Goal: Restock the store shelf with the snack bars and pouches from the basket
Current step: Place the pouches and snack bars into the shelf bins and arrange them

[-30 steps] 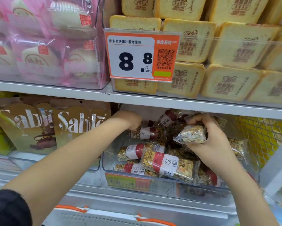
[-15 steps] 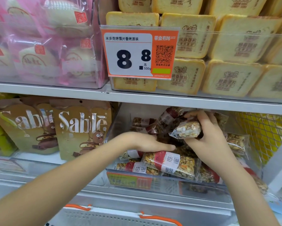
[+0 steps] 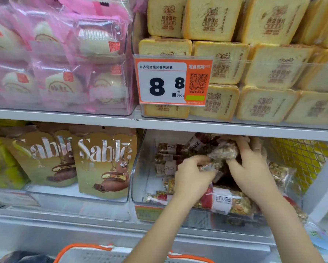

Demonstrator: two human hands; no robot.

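Both my hands are inside a clear plastic bin [image 3: 138,186] on the lower shelf, which holds several nut snack bars with red-and-white labels. My right hand [image 3: 250,168] grips a clear-wrapped nut snack bar [image 3: 224,152] near the top of the pile. My left hand [image 3: 192,177] pinches the crinkled lower end of that same bar's wrapper. More bars lie stacked at the back left [image 3: 169,160] and along the bin's front [image 3: 222,201]. The white basket with an orange rim [image 3: 87,251] shows at the bottom edge.
Brown "Sable" cookie pouches [image 3: 104,162] stand in the bin to the left. The shelf above carries pink-wrapped buns [image 3: 64,59], bread-shaped packs [image 3: 254,73] and an 8.8 price tag [image 3: 170,82]. Yellow mesh [image 3: 299,158] is at the right.
My left hand rose from the bars lower in the bin and took hold of the end of the bar in my right hand. The view shifted down and closer.
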